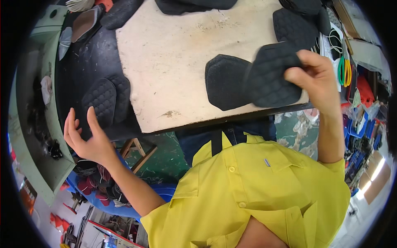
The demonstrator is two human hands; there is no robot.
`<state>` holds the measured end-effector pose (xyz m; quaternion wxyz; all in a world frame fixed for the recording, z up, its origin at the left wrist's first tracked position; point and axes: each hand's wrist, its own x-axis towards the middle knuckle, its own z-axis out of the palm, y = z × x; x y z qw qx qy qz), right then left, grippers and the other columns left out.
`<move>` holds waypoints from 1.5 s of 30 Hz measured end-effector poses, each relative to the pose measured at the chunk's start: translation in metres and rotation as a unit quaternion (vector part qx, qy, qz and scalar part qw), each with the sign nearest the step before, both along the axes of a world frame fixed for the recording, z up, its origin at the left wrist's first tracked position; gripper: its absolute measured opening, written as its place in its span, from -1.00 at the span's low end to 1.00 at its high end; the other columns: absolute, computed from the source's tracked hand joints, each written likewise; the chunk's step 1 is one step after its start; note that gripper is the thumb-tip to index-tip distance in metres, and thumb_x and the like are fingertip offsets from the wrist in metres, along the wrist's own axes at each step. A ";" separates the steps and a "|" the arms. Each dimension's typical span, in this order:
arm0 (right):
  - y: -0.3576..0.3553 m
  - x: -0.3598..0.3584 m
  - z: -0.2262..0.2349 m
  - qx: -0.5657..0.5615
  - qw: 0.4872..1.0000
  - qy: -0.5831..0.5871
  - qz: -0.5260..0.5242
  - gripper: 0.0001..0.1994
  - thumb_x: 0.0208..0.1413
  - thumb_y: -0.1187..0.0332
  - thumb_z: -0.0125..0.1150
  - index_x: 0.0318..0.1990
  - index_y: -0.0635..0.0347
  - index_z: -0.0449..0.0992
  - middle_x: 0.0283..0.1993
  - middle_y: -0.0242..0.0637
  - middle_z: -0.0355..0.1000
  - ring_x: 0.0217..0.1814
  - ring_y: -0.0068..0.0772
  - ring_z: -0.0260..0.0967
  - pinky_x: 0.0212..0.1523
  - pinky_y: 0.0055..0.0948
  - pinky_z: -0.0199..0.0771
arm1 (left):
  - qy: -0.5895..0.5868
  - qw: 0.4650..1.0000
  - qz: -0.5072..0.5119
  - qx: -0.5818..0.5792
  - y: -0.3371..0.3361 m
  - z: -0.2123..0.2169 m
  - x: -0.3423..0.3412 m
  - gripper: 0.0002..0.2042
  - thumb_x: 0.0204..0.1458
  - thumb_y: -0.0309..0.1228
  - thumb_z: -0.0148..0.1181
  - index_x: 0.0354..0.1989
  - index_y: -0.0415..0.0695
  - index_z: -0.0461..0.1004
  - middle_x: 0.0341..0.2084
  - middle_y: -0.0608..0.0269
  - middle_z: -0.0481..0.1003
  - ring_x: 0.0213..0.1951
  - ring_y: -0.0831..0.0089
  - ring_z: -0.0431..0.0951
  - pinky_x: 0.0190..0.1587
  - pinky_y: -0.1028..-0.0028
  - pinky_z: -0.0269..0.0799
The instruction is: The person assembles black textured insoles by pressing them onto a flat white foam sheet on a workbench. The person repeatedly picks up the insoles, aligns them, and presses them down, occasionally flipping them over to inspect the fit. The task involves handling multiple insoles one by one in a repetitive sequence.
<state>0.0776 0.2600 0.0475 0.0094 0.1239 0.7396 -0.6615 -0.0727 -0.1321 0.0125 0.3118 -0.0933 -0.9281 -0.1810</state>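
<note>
My right hand (316,78) pinches the right edge of a black quilted pad (273,78) between thumb and fingers, holding it over the right side of a pale board. Partly under it lies a flat black piece (225,82) with a smooth face and rounded corners. My left hand (89,138) is open, thumb and fingers apart, with nothing in it. Just beyond its fingertips, two overlapping black pads lie on the dark surface at the left; the front quilted pad (99,99) covers part of the rear pad (121,95).
The pale board (173,74) covers much of the table. More black quilted pads (291,29) are stacked at the far right, near yellow and green-handled scissors (345,71). Black pieces (194,5) lie at the far edge. A grey-green trough (49,136) stands left, beside a blue tub (107,206) of bundles.
</note>
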 end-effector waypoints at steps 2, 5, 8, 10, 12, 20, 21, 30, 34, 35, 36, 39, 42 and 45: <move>-0.020 -0.006 -0.008 -0.006 0.998 -0.056 0.003 -0.88 0.08 0.52 0.35 -0.29 0.42 0.56 -0.36 -0.45 0.51 -0.34 -0.76 0.38 -0.33 -0.68 0.40 | 0.034 0.985 -0.167 0.008 0.026 -0.011 0.020 -0.75 -0.06 -0.56 0.39 -0.16 -0.22 0.60 -0.23 0.18 0.59 -0.19 0.29 0.56 -0.20 0.37 0.42; -0.033 -0.009 -0.024 -0.015 0.993 -0.111 0.024 -0.84 0.09 0.48 0.35 -0.29 0.44 0.56 -0.39 -0.44 0.51 -0.36 -0.76 0.38 -0.35 -0.68 0.42 | -0.056 0.918 -0.394 0.004 0.071 -0.021 0.069 -0.81 -0.15 -0.59 0.36 -0.31 -0.19 0.60 -0.29 0.22 0.57 -0.26 0.27 0.54 -0.25 0.35 0.41; -0.040 -0.014 -0.027 -0.002 0.989 -0.146 0.030 -0.83 0.09 0.46 0.35 -0.28 0.45 0.57 -0.39 -0.42 0.52 -0.35 -0.75 0.40 -0.35 -0.67 0.44 | -0.102 0.897 -0.427 0.049 0.094 -0.036 0.097 -0.82 -0.14 -0.46 0.38 -0.33 -0.16 0.58 -0.26 0.22 0.56 -0.22 0.28 0.53 -0.23 0.36 0.37; -0.043 -0.015 -0.030 -0.004 0.987 -0.158 0.027 -0.83 0.09 0.47 0.34 -0.28 0.46 0.58 -0.38 -0.40 0.53 -0.35 -0.74 0.41 -0.34 -0.67 0.45 | -0.096 0.906 -0.411 0.041 0.096 -0.044 0.103 -0.81 -0.13 -0.44 0.38 -0.31 -0.15 0.59 -0.25 0.23 0.57 -0.21 0.28 0.53 -0.21 0.34 0.36; -0.046 -0.016 -0.033 -0.016 0.986 -0.163 0.022 -0.83 0.10 0.47 0.33 -0.26 0.46 0.58 -0.38 -0.38 0.54 -0.35 -0.73 0.41 -0.34 -0.67 0.45 | -0.099 0.911 -0.397 0.047 0.096 -0.049 0.107 -0.80 -0.13 -0.43 0.39 -0.30 -0.14 0.58 -0.24 0.26 0.58 -0.19 0.30 0.54 -0.17 0.33 0.35; -0.046 -0.014 -0.039 0.041 0.988 -0.146 0.026 -0.84 0.09 0.48 0.34 -0.27 0.45 0.59 -0.42 -0.40 0.54 -0.39 -0.75 0.40 -0.38 -0.68 0.42 | -0.126 0.915 -0.380 -0.056 0.097 -0.048 0.109 -0.64 -0.03 -0.28 0.30 0.00 0.07 0.59 -0.15 0.44 0.42 -0.13 0.43 0.37 -0.08 0.35 0.19; -0.046 -0.013 -0.040 0.046 0.989 -0.139 0.026 -0.84 0.09 0.48 0.34 -0.27 0.45 0.59 -0.42 -0.40 0.54 -0.39 -0.76 0.40 -0.39 -0.68 0.42 | -0.124 0.917 -0.372 -0.069 0.098 -0.049 0.110 -0.65 0.03 -0.24 0.25 0.04 0.12 0.58 -0.15 0.48 0.39 -0.13 0.47 0.35 -0.08 0.35 0.17; -0.051 -0.014 -0.043 0.165 0.980 -0.108 0.014 -0.79 -0.02 0.37 0.42 -0.33 0.36 0.58 -0.55 -0.21 0.51 -0.57 -0.55 0.40 -0.52 -0.52 0.35 | -0.167 0.904 -0.385 -0.076 0.101 -0.035 0.109 -0.61 -0.04 -0.27 0.36 0.01 -0.02 0.57 -0.10 0.30 0.40 -0.05 0.28 0.36 -0.06 0.28 0.25; -0.057 -0.018 -0.038 0.242 0.967 -0.081 0.019 -0.81 -0.04 0.39 0.42 -0.35 0.33 0.58 -0.48 -0.10 0.52 -0.54 -0.11 0.43 -0.53 -0.38 0.41 | -0.124 0.881 -0.456 0.012 0.132 -0.027 0.097 -0.69 0.09 -0.34 0.23 -0.13 -0.37 0.54 0.01 -0.01 0.46 0.04 0.09 0.49 -0.07 0.26 0.50; -0.060 -0.015 -0.041 0.291 0.957 -0.007 0.009 -0.82 -0.04 0.40 0.42 -0.34 0.32 0.58 -0.47 -0.12 0.52 -0.54 -0.13 0.44 -0.53 -0.37 0.42 | -0.173 0.866 -0.469 0.017 0.144 -0.024 0.097 -0.76 0.07 -0.46 0.21 -0.15 -0.38 0.55 -0.01 0.00 0.48 0.03 0.12 0.51 -0.04 0.30 0.50; -0.065 -0.010 -0.048 0.339 0.939 0.065 0.000 -0.83 -0.04 0.42 0.42 -0.33 0.30 0.58 -0.47 -0.14 0.51 -0.54 -0.16 0.45 -0.53 -0.37 0.43 | -0.160 0.871 -0.464 -0.015 0.148 -0.027 0.094 -0.76 0.04 -0.51 0.19 -0.15 -0.40 0.55 -0.02 0.00 0.49 0.03 0.14 0.51 -0.05 0.32 0.49; -0.066 0.009 -0.045 0.398 0.907 0.137 -0.020 -0.86 -0.02 0.46 0.40 -0.32 0.27 0.58 -0.47 -0.23 0.49 -0.54 -0.26 0.45 -0.55 -0.40 0.44 | -0.153 0.880 -0.446 -0.050 0.153 -0.033 0.094 -0.74 -0.02 -0.61 0.16 -0.12 -0.40 0.55 -0.02 0.01 0.51 0.02 0.19 0.51 -0.05 0.37 0.48; -0.061 0.015 -0.048 0.293 0.950 0.048 -0.098 -0.86 -0.02 0.46 0.40 -0.35 0.28 0.55 -0.56 -0.24 0.45 -0.60 -0.39 0.42 -0.60 -0.52 0.38 | -0.151 0.886 -0.433 -0.067 0.156 -0.031 0.098 -0.70 -0.05 -0.62 0.16 -0.08 -0.37 0.56 -0.01 0.01 0.52 0.01 0.23 0.51 -0.05 0.42 0.46; -0.060 0.013 -0.048 0.171 0.973 -0.039 -0.148 -0.87 0.00 0.46 0.39 -0.39 0.28 0.53 -0.60 -0.25 0.43 -0.64 -0.43 0.39 -0.62 -0.56 0.34 | -0.167 0.883 -0.431 -0.084 0.156 -0.032 0.099 -0.64 -0.06 -0.62 0.15 -0.03 -0.25 0.58 0.03 0.05 0.49 0.00 0.25 0.49 -0.06 0.44 0.43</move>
